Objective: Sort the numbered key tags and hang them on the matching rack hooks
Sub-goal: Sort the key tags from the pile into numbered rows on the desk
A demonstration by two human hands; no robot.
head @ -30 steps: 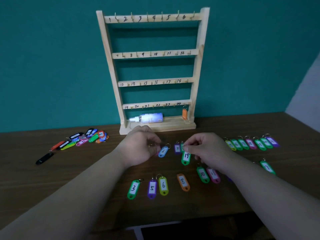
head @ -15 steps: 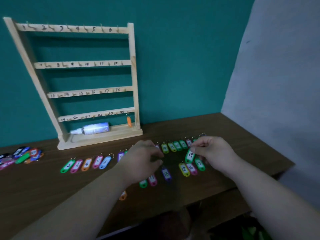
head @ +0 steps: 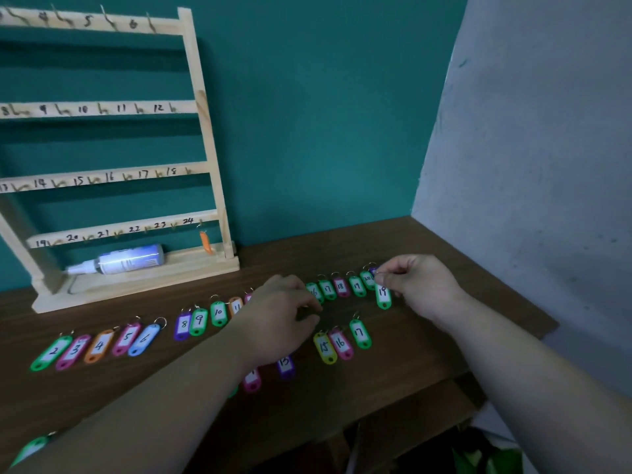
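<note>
Right hand (head: 419,285) pinches the ring of green tag 19 (head: 383,295) between thumb and forefinger. The tag sits low at the worktop (head: 427,364), contact unclear, long axis running toward the person. Just left of it are tag 20 (head: 368,279) and a second 19 (head: 357,286), ending the back row (head: 219,313). Left hand (head: 280,319) is knuckles-up mid-row, fingers curled under; cannot tell whether it holds anything. Rack (head: 201,107) stands well left. Hook 19 (head: 54,241) is at the left end of its lowest rail, far from the right hand and nearer the left. Only an orange tag (head: 204,241) hangs, at 24. Judgement: sorting underway, hanging barely begun.
</note>
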